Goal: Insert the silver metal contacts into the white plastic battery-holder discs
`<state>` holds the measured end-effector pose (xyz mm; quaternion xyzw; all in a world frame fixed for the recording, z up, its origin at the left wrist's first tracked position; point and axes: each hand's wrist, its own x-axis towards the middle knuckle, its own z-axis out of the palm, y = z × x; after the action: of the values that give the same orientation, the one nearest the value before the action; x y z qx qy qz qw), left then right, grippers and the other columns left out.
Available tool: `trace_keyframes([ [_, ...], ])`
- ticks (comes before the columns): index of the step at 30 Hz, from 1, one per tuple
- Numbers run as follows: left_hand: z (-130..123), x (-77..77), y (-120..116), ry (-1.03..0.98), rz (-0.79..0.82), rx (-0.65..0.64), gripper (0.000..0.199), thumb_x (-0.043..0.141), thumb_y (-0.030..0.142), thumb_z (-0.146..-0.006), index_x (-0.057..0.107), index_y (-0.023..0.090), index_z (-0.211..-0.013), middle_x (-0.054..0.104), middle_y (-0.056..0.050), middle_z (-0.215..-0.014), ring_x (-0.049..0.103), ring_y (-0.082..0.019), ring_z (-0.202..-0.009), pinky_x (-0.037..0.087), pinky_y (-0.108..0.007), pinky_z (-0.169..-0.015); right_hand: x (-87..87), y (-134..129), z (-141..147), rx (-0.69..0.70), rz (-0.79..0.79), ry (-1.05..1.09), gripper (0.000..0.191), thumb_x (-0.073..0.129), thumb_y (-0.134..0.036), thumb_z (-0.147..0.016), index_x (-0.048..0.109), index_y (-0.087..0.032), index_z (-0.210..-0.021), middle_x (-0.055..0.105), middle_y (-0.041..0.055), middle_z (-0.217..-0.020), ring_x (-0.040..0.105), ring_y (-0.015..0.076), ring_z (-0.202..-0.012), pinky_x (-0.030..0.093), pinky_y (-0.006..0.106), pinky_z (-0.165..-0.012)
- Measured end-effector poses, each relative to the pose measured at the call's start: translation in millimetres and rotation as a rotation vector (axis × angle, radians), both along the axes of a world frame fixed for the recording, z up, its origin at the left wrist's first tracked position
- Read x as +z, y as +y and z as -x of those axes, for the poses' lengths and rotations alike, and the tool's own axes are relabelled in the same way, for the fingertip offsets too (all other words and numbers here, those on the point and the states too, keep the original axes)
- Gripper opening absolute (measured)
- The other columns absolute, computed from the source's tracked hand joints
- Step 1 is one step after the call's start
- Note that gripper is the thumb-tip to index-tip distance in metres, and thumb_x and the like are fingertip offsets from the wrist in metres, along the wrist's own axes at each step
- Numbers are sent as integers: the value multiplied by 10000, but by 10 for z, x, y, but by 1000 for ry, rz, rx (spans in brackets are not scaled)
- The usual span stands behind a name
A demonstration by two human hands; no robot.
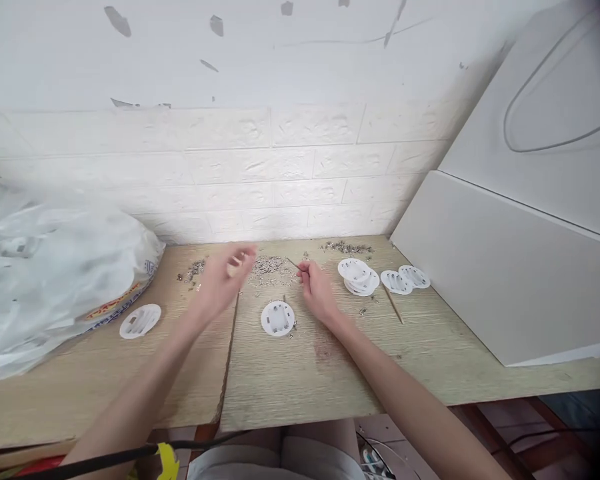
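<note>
My left hand (225, 280) hovers over the left side of a spread of small metal pieces (270, 265). Motion smears its bent fingers, so whether they pinch anything cannot be made out. In my closed right hand (318, 288) is a thin stick-like tool (294, 265), its tip pointing up and left toward the metal pieces. A round white plastic disc (278, 319) with a recessed centre and small metal bits lies flat on the table between my forearms, apart from both hands. A few loose bits lie at its right edge.
A full plastic bag (65, 267) stands at the left, with a white disc (140, 321) beside it. Stacked discs (363, 279) and two more discs (405, 280) lie right, near a thin wooden stick (393, 305). A white panel (520, 267) borders the table (300, 387).
</note>
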<state>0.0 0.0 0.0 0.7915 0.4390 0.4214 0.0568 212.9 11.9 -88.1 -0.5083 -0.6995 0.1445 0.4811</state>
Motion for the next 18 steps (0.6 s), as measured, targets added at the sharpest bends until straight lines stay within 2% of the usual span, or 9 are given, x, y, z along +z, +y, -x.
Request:
trace_keyframes([
  [4, -219, -296, 35, 97, -2, -36, 192, 487, 201, -906, 661, 195, -987, 639, -36, -877, 565, -189, -871, 456, -341, -795, 46, -47, -16, 30, 55, 25, 263, 335, -127, -904, 555, -170, -1042, 661, 65, -885, 615, 186, -833, 471, 343, -775],
  [7, -225, -429, 12, 96, 41, -35, 214, 457, 173, -901, 651, 192, -988, 585, -28, -805, 538, -184, -831, 428, -317, -756, 129, -119, -31, 75, 71, 8, 215, 418, -186, -921, 630, -191, -963, 679, 47, -851, 613, 181, -825, 461, 334, -787],
  [9, -162, -459, 0, 134, 78, -52, 210, 455, 184, -902, 644, 192, -992, 553, -21, -771, 519, -183, -808, 413, -316, -750, 189, -181, -19, 92, 86, 15, 202, 462, -244, -929, 656, -198, -957, 686, 48, -849, 613, 182, -828, 456, 323, -770],
  [13, -58, -470, -6, 215, 171, -137, 179, 458, 242, -912, 624, 182, -937, 525, -14, -740, 493, -174, -753, 400, -321, -731, 239, -296, 35, 161, 175, 114, 237, 444, -215, -927, 592, -201, -1112, 665, -1, -733, 601, 143, -665, 438, 274, -659],
  [15, -51, -474, -3, 252, 207, -173, 180, 470, 279, -911, 620, 183, -937, 531, -17, -754, 491, -177, -760, 400, -329, -739, 220, -321, 56, 180, 207, 139, 202, 431, -209, -923, 583, -195, -1056, 654, -9, -711, 585, 134, -630, 424, 263, -632],
  [18, -59, -476, 0, 296, 262, -208, 166, 480, 277, -895, 618, 190, -923, 548, -21, -762, 493, -187, -787, 401, -338, -756, 164, -300, 68, 183, 247, 219, 209, 417, -223, -914, 624, -194, -902, 662, 15, -742, 584, 140, -675, 435, 271, -656],
])
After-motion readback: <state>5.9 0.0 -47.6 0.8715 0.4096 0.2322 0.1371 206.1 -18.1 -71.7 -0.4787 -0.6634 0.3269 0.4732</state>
